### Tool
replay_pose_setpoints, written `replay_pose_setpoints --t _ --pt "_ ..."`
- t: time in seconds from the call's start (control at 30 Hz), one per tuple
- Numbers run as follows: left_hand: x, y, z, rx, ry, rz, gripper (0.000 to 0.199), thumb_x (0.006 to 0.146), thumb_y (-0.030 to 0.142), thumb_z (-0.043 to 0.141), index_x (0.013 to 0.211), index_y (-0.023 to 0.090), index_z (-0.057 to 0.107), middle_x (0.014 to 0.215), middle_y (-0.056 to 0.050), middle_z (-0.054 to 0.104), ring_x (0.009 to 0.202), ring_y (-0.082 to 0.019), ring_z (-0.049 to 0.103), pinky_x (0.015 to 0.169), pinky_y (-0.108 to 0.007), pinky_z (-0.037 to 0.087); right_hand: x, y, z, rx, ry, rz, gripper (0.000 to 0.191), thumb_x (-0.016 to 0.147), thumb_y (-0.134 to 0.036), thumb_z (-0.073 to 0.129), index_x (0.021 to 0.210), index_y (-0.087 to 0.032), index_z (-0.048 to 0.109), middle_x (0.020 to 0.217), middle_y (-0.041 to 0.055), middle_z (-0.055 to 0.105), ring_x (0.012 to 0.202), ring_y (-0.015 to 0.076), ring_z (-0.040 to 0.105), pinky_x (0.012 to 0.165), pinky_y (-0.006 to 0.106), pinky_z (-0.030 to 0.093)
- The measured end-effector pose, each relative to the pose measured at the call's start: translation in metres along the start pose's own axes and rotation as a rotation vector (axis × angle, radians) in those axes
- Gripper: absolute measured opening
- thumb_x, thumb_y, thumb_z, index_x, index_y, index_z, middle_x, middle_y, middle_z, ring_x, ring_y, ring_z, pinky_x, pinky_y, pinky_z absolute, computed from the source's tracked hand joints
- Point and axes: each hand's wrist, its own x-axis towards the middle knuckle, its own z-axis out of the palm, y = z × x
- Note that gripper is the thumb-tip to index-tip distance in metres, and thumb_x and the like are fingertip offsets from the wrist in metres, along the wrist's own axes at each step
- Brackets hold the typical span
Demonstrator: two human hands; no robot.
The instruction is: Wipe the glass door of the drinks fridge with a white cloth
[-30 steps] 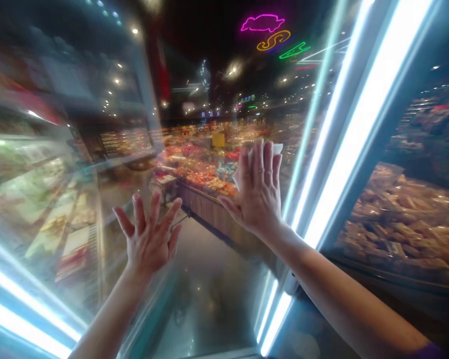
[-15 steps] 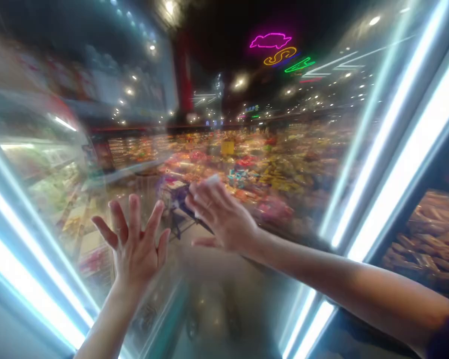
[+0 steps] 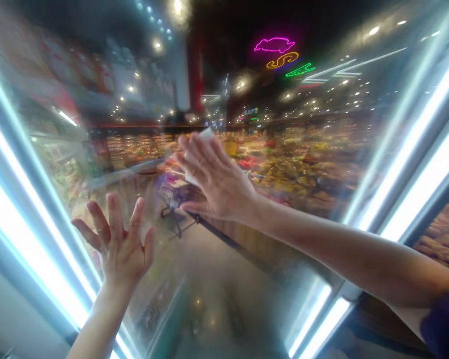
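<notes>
My left hand lies flat on a clear glass pane, fingers spread, holding nothing. Higher up and to the right, my right hand presses a white cloth or paper wipe against the same glass. Its fingers are stretched out over the wipe. Only the wipe's upper corner and left edge show past the fingers; the palm hides the rest. My right forearm reaches in from the right edge, with a dark sleeve at the elbow.
Bright light tubes run slanting on the left, and more tubes on the right. A blurred, cart-like frame shows through or in the glass. Behind are colourful goods and neon signs, with packed goods at far right.
My right hand and the wipe have moved up and slightly left across the glass. My left hand appears a little further left, while the whole view has shifted somewhat.
</notes>
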Motion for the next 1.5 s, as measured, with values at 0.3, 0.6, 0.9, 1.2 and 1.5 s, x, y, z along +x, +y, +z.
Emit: replay_pose_setpoints --t 0.3,0.6,0.9,1.2,1.5 --pt "-0.004 -0.009 -0.006 0.039 0.026 -0.041 0.079 0.096 0.029 0.056 0.162 0.037 0.015 0.172 0.003 -0.01 0.158 -0.034 -0.012 0.125 -0.066 -0.013 0.03 -0.029 0.007 -0.076 -0.101 -0.232 0.1 0.096 -0.078 0.028 0.164 -0.007 0.009 0.173 0.0123 0.01 0.16 0.0286 0.005 0.132 0.048 0.01" --pt "-0.012 -0.016 -0.019 0.065 0.024 -0.116 0.08 0.096 0.029 0.055 0.162 0.038 0.01 0.171 0.005 -0.012 0.158 -0.031 -0.016 0.126 -0.067 -0.012 0.06 -0.048 0.005 -0.195 -0.158 -0.396 0.093 0.099 -0.074 0.019 0.164 -0.009 0.007 0.173 0.0098 0.008 0.16 0.0271 0.002 0.132 0.046 0.009" --pt "-0.031 0.004 0.005 -0.062 -0.015 -0.098 0.086 0.091 0.027 0.062 0.162 0.037 0.015 0.173 0.001 -0.01 0.158 -0.038 -0.011 0.124 -0.071 -0.009 -0.063 -0.059 0.033 -0.086 -0.031 -0.208 0.099 0.088 -0.084 0.042 0.162 -0.019 0.028 0.171 0.0022 0.021 0.16 0.0233 0.008 0.133 0.041 0.011" --pt "-0.036 0.085 0.014 -0.148 -0.106 0.117 0.088 0.091 0.026 0.063 0.163 0.036 0.012 0.172 0.004 -0.012 0.158 -0.024 -0.019 0.126 -0.054 -0.018 -0.203 0.002 0.012 -0.075 0.065 0.426 0.084 0.101 -0.04 0.047 0.165 -0.018 -0.003 0.172 0.0129 -0.008 0.158 0.0415 -0.001 0.118 0.074 0.027" --pt "-0.085 0.141 0.016 -0.085 -0.244 0.165 0.094 0.088 0.03 0.067 0.163 0.033 0.01 0.173 0.001 -0.014 0.158 -0.027 -0.02 0.126 -0.057 -0.016 -0.252 -0.023 -0.005 -0.05 0.088 0.71 0.09 0.101 -0.057 0.038 0.164 -0.009 -0.004 0.17 0.0227 -0.004 0.155 0.0498 0.005 0.114 0.08 0.027"
